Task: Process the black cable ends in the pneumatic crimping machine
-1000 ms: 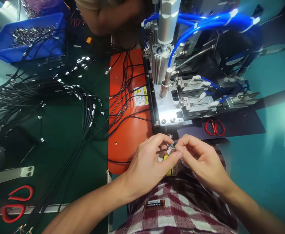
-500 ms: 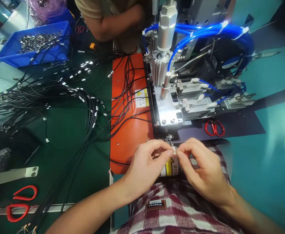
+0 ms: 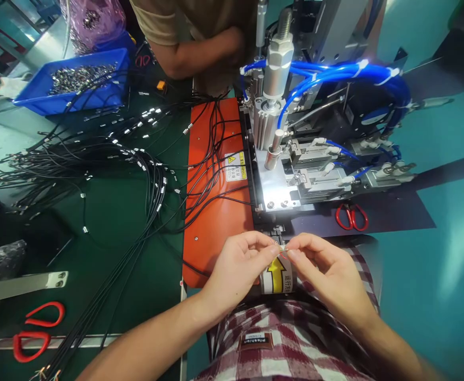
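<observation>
My left hand (image 3: 242,267) is closed in a pinch on the end of a black cable (image 3: 195,268), which runs in from the left across the orange plate (image 3: 216,222). Thin pale and red wires (image 3: 283,248) stick out between my two hands. With thumb and forefinger, my right hand (image 3: 329,267) pinches those wire ends; the fingertips hide their exact tips. Both hands hover in front of a metal press machine (image 3: 274,182), above a round part with a yellow arrow label (image 3: 278,275). My fingertips nearly meet.
Bundles of black cables (image 3: 152,196) with shiny ends lie on the green table at left. A blue bin (image 3: 37,103) holds small metal parts. Red-handled scissors (image 3: 351,217) rest right of the machine, others (image 3: 31,344) at lower left. Another person's arm (image 3: 200,55) is at the back.
The whole view has shifted, so the bench things sit lower in the picture. My hands stay together at the cable end, fingertips slightly readjusted; the yellow arrow label shows more fully.
</observation>
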`<state>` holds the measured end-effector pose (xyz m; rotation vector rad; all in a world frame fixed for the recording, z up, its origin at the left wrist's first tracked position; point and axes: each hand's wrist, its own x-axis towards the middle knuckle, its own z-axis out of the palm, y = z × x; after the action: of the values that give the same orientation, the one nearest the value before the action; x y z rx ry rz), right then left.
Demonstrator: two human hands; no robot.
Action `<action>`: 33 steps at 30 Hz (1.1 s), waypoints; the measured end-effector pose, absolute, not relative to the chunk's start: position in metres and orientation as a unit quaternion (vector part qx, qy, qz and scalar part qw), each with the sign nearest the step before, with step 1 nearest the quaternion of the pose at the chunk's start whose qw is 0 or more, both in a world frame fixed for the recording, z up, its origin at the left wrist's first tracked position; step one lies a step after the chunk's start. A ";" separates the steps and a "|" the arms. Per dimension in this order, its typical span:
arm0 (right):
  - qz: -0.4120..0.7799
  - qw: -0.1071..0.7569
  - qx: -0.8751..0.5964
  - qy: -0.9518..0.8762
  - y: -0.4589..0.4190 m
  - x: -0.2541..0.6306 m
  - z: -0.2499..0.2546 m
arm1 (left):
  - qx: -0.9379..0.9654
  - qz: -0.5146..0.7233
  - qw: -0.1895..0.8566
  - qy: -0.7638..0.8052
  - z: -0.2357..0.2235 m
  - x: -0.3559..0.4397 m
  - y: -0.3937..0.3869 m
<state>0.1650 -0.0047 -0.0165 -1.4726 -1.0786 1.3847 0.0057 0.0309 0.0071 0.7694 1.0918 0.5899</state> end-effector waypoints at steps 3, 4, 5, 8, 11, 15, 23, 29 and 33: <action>0.544 0.408 -0.589 -0.436 -0.003 0.164 -0.014 | 0.354 0.266 0.746 0.497 0.006 0.005 0.030; 0.546 0.407 -0.589 -0.436 -0.003 0.163 -0.014 | 0.355 0.266 0.747 0.495 0.006 0.005 0.030; 0.549 0.406 -0.587 -0.435 -0.003 0.163 -0.013 | 0.355 0.268 0.748 0.492 0.006 0.005 0.030; 0.560 0.405 -0.584 -0.424 -0.003 0.162 -0.011 | 0.354 0.271 0.748 0.491 0.006 0.005 0.030; 0.573 0.408 -0.583 -0.407 -0.003 0.160 -0.011 | 0.349 0.272 0.747 0.496 0.007 0.005 0.031; 0.581 0.420 -0.577 -0.391 -0.003 0.158 -0.010 | 0.340 0.275 0.753 0.492 0.008 0.005 0.031; 0.545 0.456 -0.571 -0.410 -0.011 0.149 -0.008 | 0.334 0.288 0.752 0.491 0.005 0.006 0.028; 0.567 0.436 -0.592 -0.372 -0.011 0.149 -0.007 | 0.319 0.288 0.761 0.486 0.004 0.008 0.028; 0.577 0.442 -0.585 -0.360 -0.008 0.152 -0.005 | 0.314 0.289 0.763 0.485 0.005 0.008 0.029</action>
<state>0.1520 -0.0075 -0.0053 -1.4503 -0.8933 1.4317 0.0081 0.0288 0.0047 0.6825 1.0550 0.6278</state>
